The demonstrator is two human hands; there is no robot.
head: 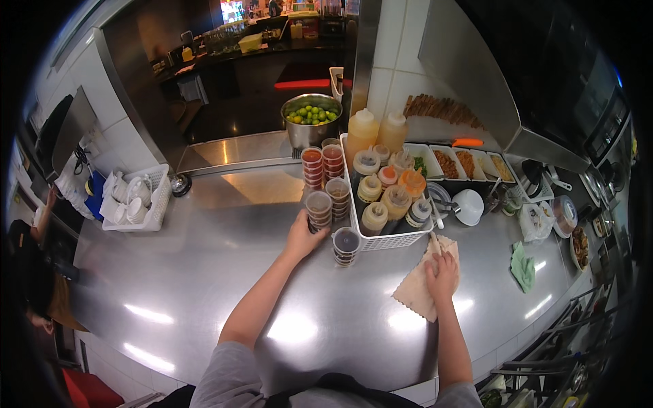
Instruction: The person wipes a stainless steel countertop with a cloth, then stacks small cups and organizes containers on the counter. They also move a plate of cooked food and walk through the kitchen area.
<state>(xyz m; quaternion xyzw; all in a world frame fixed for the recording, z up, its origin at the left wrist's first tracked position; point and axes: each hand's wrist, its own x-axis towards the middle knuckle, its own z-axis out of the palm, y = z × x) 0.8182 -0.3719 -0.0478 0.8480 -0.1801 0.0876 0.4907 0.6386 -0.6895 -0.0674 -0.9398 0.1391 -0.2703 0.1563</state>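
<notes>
My left hand (305,234) grips the lower part of a stack of lidded clear plastic cups (320,208) with brownish contents. Close by stand a second brown stack (338,196), two stacks with red sauce (312,166) and, nearer to me, a stack with dark sauce (346,245). My right hand (443,273) lies spread over a beige cloth (416,290) on the steel counter (224,275). Just beyond the cloth sits a white plastic basket (395,240) full of squeeze bottles (398,201).
A steel pot (311,133) of green citrus fruit stands at the back. To the left are a white basket (162,204) of cups and a call bell (180,184). Topping trays (449,163), a white bowl (468,207) and a green cloth (523,268) lie right. Another person (35,275) stands far left.
</notes>
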